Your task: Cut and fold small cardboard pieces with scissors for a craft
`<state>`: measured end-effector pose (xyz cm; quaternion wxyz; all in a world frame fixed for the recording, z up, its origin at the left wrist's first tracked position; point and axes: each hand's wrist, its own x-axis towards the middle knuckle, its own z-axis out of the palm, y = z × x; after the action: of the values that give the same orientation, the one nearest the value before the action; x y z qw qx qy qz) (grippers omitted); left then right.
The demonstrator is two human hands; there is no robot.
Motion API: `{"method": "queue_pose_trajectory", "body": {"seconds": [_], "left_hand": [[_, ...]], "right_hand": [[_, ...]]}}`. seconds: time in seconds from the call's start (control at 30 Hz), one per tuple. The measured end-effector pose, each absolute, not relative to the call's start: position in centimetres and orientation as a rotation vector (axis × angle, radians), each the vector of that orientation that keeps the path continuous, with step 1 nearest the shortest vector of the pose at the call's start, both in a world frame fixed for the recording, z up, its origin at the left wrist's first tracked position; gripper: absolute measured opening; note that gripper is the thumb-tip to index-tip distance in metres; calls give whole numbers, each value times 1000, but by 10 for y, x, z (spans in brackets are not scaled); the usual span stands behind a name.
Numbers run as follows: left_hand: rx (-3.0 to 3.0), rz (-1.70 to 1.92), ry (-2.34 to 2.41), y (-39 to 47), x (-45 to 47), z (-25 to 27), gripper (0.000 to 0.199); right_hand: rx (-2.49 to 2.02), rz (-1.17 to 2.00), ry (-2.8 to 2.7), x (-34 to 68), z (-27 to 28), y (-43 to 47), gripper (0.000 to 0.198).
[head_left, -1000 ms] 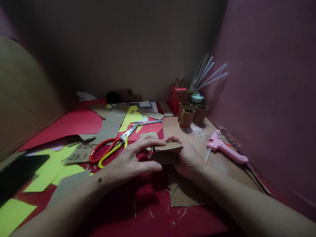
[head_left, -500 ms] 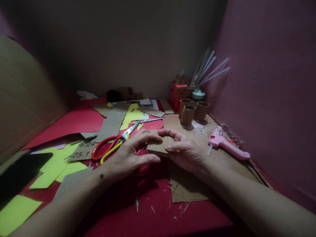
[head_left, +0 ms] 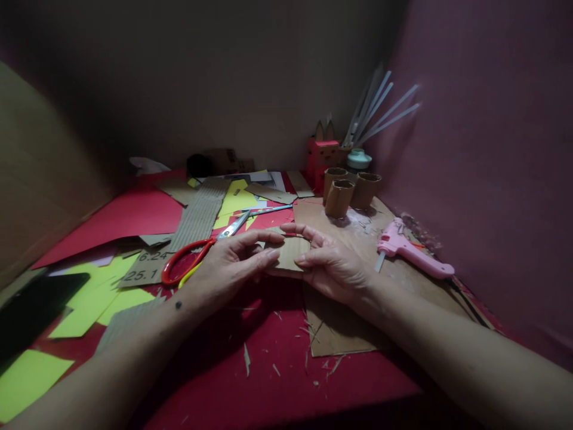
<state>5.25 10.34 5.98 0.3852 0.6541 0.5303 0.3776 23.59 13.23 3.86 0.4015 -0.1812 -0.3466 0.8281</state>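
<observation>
Between both hands is a small piece of corrugated cardboard (head_left: pixel 290 253), held over the red tabletop. My left hand (head_left: pixel 239 257) grips its left end, thumb in front and fingers behind. At its right end my right hand (head_left: pixel 329 260) pinches it, with the index finger along the top edge and the thumb on the near face. Scissors (head_left: pixel 188 263) with red and yellow handles lie just left of my left hand, partly hidden by it. Under and beyond my right hand is a flat cardboard sheet (head_left: pixel 340 334).
A pink glue gun (head_left: pixel 414 254) rests on the sheet at right. Behind it stand several cardboard tubes (head_left: pixel 340 198), a red box (head_left: pixel 320 164) and glue sticks (head_left: pixel 380 110). Yellow paper (head_left: pixel 80 310), cardboard strips (head_left: pixel 197 221) and a dark flat object (head_left: pixel 38 310) lie at left.
My left thumb has moved up onto the face of the cardboard piece, which now tilts more toward me. The whole view has shifted slightly.
</observation>
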Motion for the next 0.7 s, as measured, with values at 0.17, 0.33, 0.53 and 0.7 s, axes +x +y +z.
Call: {"method": "queue_pose_trajectory", "body": {"seconds": [0.17, 0.33, 0.53, 0.7], "left_hand": [[1574, 1012, 1301, 104, 56, 59, 35], [1423, 1054, 1240, 105, 59, 56, 46], [1234, 993, 1186, 102, 62, 55, 23], [1240, 1172, 1250, 100, 63, 58, 20]], "right_hand": [[-468, 2093, -838, 235, 41, 130, 56], [-504, 2002, -796, 231, 43, 131, 60], [-567, 1862, -866, 230, 38, 134, 73], [-702, 1946, -1199, 232, 34, 132, 47]]}}
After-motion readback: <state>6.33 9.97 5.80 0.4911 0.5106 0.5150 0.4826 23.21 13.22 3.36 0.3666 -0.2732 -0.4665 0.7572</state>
